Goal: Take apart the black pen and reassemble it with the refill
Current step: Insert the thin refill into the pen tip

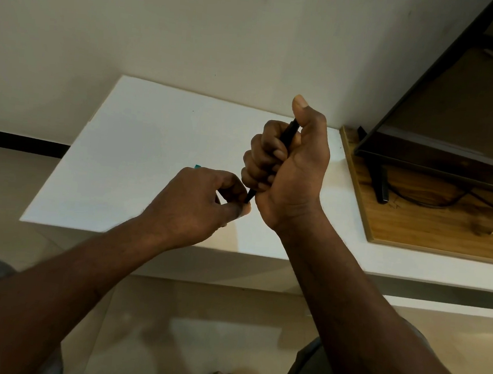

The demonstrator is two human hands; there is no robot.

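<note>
We are gripping the black pen (289, 132) in the right hand (294, 167), just right of the frame's centre; the fingers are curling fully round the barrel in a fist, and the thumb is standing straight up beside its upper end. The pen is slanting from upper right to lower left above the white table (129, 146), touching nothing but our hands; only its two ends are showing, the middle being hidden inside the fist. The left hand (196, 203), lower and further left, is pinching the pen's lower end between thumb and forefinger.

We are judging this to be work at the tip piece, though we cannot tell whether it is being loosened or tightened; the pinch is looking the same either way. No refill or loose part is showing; a small teal thing (197, 166) is peeping out above the left knuckles, and we cannot make out what it is.

The next move is calling for a steady barrel in the right fist while the left fingertips are rolling the tip about the pen's own line; then, if it is coming off, a straight pull along that line — a sideways tug is risking a bent refill. Keeping both hands over the table is catching any dropped part.
</note>
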